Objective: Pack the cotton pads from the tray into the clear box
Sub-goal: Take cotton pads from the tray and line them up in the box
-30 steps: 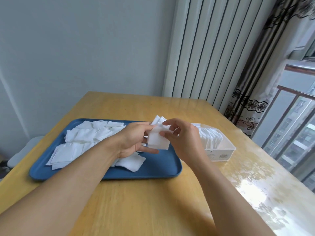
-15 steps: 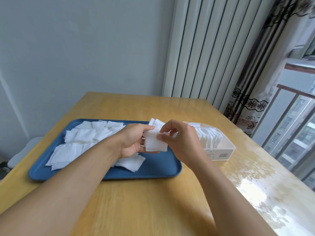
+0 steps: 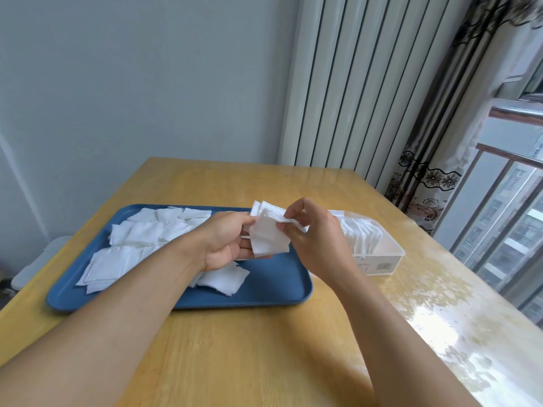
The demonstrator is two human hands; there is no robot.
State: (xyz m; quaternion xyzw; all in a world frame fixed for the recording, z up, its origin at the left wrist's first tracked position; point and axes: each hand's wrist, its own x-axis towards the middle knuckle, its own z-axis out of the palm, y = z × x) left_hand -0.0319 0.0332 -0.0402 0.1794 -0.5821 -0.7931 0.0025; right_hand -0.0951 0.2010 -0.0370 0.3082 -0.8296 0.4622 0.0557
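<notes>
Right fingertips (image 3: pixel 289 214) now pinch the top edge of the stack (image 3: pixel 269 230), a bit higher than half a second back, squaring it up. The left hand (image 3: pixel 226 242) still grips it from the left, over the tray (image 3: pixel 276 284). Looks nearly ready to go right into the box (image 3: pixel 382 259), already partly full. Lots of loose pads (image 3: pixel 141 239) still left on the tray.
</notes>
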